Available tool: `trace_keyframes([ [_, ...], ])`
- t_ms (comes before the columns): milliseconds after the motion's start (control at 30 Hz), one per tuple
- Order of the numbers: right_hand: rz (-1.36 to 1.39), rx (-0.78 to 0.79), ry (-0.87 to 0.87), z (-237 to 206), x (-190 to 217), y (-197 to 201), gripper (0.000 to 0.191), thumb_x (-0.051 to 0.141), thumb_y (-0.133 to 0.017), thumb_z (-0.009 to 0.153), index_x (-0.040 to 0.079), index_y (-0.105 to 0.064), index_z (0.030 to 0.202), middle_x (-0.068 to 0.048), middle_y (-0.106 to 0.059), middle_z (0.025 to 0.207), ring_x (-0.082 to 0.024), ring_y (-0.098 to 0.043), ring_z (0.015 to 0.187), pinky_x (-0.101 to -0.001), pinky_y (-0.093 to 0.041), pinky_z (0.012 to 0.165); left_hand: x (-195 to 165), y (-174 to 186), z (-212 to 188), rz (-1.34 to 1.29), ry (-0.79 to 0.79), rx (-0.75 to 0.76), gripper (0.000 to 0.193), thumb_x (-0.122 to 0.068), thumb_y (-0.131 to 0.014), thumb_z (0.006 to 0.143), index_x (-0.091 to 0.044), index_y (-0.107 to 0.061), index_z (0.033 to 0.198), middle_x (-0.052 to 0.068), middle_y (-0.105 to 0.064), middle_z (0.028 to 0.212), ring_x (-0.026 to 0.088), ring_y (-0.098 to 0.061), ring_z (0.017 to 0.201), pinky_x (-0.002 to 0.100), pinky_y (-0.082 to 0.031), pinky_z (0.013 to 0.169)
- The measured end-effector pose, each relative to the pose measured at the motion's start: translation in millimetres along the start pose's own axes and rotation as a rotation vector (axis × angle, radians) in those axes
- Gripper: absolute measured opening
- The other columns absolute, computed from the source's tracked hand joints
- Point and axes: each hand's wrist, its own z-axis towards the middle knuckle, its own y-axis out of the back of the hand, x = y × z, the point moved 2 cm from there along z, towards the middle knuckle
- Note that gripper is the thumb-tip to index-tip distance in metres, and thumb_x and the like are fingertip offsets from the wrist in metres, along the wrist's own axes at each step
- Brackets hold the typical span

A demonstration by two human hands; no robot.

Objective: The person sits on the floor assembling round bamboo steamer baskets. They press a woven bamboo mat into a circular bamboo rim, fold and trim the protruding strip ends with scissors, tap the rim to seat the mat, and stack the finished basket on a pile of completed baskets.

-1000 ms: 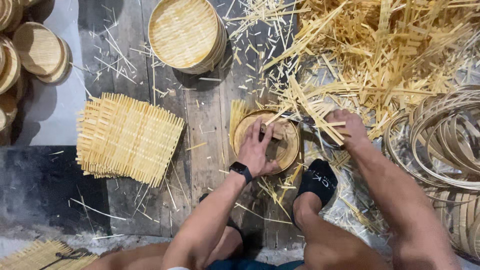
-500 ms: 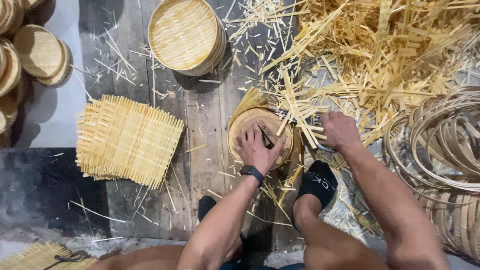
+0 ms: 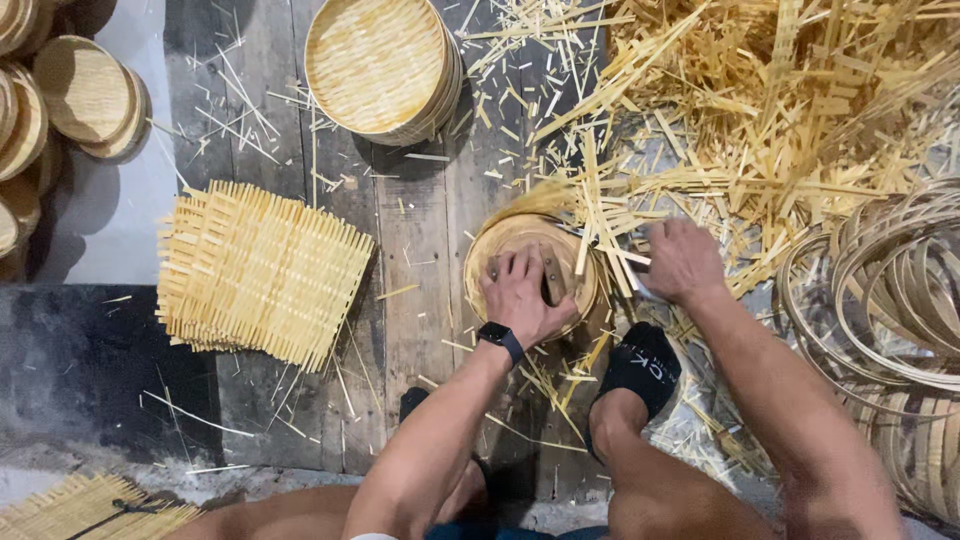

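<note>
A round wooden disc [image 3: 500,250] lies on a woven bamboo piece whose frayed strip ends [image 3: 545,195] stick out at its far edge. My left hand [image 3: 520,295], with a dark watch on the wrist, presses flat on the disc with fingers spread. My right hand [image 3: 682,262] is closed at the disc's right rim on a thin blade-like tool [image 3: 640,292], mostly hidden by the fingers. My foot in a black sock [image 3: 642,365] rests just below the disc.
A square woven bamboo mat [image 3: 260,270] lies to the left on the dark planks. A stack of round woven trays [image 3: 380,65] sits at the top, more trays [image 3: 85,90] at the far left. Loose bamboo offcuts [image 3: 780,110] pile up top right; bamboo hoops [image 3: 890,290] lie right.
My left hand has shifted its hold on the disc, and the frayed strip ends at the far edge have swung. My right hand has dropped slightly towards the disc's right rim.
</note>
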Motion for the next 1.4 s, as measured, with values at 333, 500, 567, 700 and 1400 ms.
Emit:
trace_keyframes([
  [333, 0.073, 0.068, -0.036, -4, -18, -16, 0.044, 0.041, -0.062, 0.094, 0.001, -0.062, 0.113, -0.019, -0.066, 0.109, -0.031, -0.064, 0.103, -0.0442, -0.054, 0.091, 4, 12, 1, 0.018, -0.208, 0.1, 0.099, -0.052, -0.08, 0.063, -0.006, -0.051, 0.145, 0.012, -0.055, 0.143, 0.035, -0.046, 0.134, 0.067, -0.028, 0.104],
  [500, -0.031, -0.088, 0.02, 0, -4, -10, 0.045, 0.034, -0.067, 0.082, 0.006, -0.062, 0.117, -0.015, -0.066, 0.112, -0.029, -0.063, 0.109, -0.0406, -0.053, 0.097, 1, 20, 1, 0.063, -0.409, 0.151, 0.091, -0.051, -0.08, 0.059, -0.014, -0.055, 0.139, 0.009, -0.057, 0.14, 0.033, -0.048, 0.132, 0.067, -0.029, 0.107],
  [567, 0.045, 0.183, -0.042, 0, -8, -15, 0.052, 0.043, -0.065, 0.087, 0.003, -0.059, 0.12, -0.018, -0.066, 0.109, -0.029, -0.063, 0.104, -0.0415, -0.053, 0.094, 3, 23, 3, 0.053, -0.442, 0.165, 0.092, -0.05, -0.08, 0.058, -0.015, -0.055, 0.139, 0.008, -0.059, 0.138, 0.032, -0.049, 0.131, 0.065, -0.029, 0.108],
  [700, -0.006, 0.148, 0.014, -2, -24, -17, 0.065, 0.049, -0.073, 0.077, 0.002, -0.059, 0.12, -0.018, -0.065, 0.115, -0.031, -0.063, 0.11, -0.0419, -0.054, 0.092, 9, 24, 6, 0.052, -0.483, 0.204, 0.091, -0.047, -0.08, 0.056, -0.015, -0.057, 0.139, 0.006, -0.062, 0.13, 0.029, -0.051, 0.129, 0.061, -0.03, 0.11],
  [1400, -0.008, 0.13, 0.033, 11, -49, -54, 0.033, 0.047, -0.052, 0.106, 0.02, -0.07, 0.1, -0.005, -0.07, 0.082, -0.017, -0.07, 0.068, -0.0335, -0.06, 0.059, 17, 25, 24, 0.018, -0.691, 0.282, 0.043, -0.041, -0.075, 0.065, -0.02, -0.076, 0.102, -0.002, -0.073, 0.101, 0.019, -0.063, 0.114, 0.055, -0.035, 0.109],
])
